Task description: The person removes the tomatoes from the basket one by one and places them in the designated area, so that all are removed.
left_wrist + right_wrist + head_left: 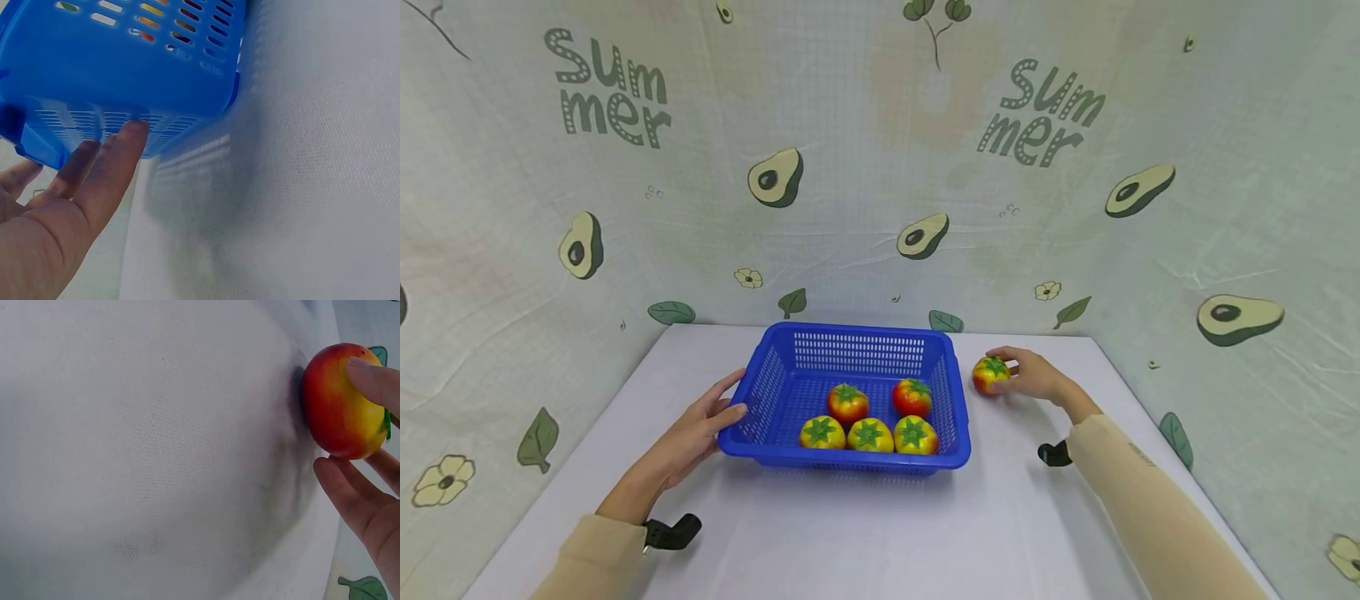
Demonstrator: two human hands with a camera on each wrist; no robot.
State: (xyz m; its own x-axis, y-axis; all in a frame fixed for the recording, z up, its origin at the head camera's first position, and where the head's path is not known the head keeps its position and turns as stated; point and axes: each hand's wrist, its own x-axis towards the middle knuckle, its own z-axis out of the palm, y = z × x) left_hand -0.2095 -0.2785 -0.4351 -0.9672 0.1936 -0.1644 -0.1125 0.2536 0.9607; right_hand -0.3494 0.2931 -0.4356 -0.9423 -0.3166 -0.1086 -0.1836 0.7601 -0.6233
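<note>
A blue plastic basket (850, 455) with slotted walls stands on the table. Inside it lie several red-and-yellow tomatoes with green leafy tops, among them one tomato (847, 407) near the middle and another tomato (912, 400) to its right. My left hand (696, 433) is at the basket's left side, thumb by the rim. In the left wrist view, its straight fingers (112, 181) touch the slotted outer wall. To the right of the basket, my right hand (1033, 375) pinches a tomato (340, 403) between thumb and fingers, low over the table.
The white table (880, 533) ends at a cloth backdrop (850, 275) printed with avocados and leaves, which also hangs on both sides. Each wrist wears a black strap mount, such as the left mount (672, 532).
</note>
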